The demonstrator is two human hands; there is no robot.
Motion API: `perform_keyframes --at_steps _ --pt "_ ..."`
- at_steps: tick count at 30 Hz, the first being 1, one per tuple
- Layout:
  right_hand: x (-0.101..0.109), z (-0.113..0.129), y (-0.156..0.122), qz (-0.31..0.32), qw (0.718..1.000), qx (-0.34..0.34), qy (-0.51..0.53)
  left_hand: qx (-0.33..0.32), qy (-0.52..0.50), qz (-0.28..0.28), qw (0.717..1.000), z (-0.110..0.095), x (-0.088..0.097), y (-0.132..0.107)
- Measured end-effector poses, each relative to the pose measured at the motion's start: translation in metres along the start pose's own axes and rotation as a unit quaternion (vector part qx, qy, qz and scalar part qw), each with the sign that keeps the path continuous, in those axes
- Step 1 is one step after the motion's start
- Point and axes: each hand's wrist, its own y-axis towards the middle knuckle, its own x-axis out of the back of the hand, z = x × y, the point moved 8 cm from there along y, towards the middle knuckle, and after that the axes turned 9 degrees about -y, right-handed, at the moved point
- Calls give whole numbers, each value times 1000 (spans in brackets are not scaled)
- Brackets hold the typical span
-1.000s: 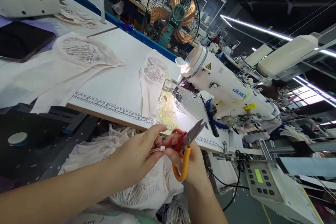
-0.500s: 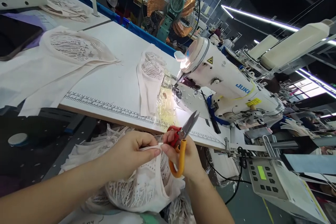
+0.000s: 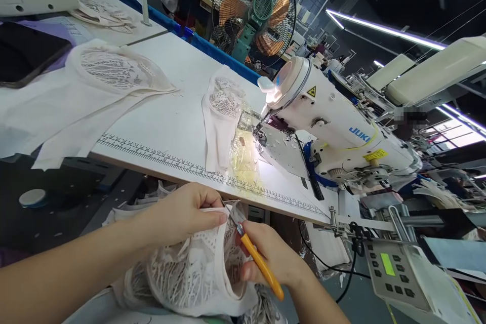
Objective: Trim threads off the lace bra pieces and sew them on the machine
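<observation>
My left hand (image 3: 182,215) pinches the top edge of a white lace garment piece (image 3: 190,273) that lies in my lap below the table edge. My right hand (image 3: 271,255) is closed round orange-handled scissors (image 3: 260,263), whose blades point up and left into the fabric right beside my left fingertips. The blade tips are hidden by the lace. More white lace fabric is bunched under both hands.
A white JUKI sewing machine (image 3: 334,131) stands on the white table (image 3: 170,116), its lamp lit. Two lace pieces (image 3: 220,111) (image 3: 114,73) lie on the table. A fan (image 3: 254,10) stands behind it. A control panel (image 3: 391,271) is at the lower right, a dark phone (image 3: 26,53) at the far left.
The scissors have swung down from pointing up and right to pointing into the lace beside my left fingers. Both hands have dropped lower, toward my lap.
</observation>
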Motion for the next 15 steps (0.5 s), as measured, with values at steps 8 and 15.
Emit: perform_keyframes --at_steps 8,15 --pt "-3 -4 -3 -6 996 -51 78 46 -58 -3 997 1 -2 1" --pt "-7 -5 -6 -3 994 -68 91 78 -95 -11 992 7 -1 0"
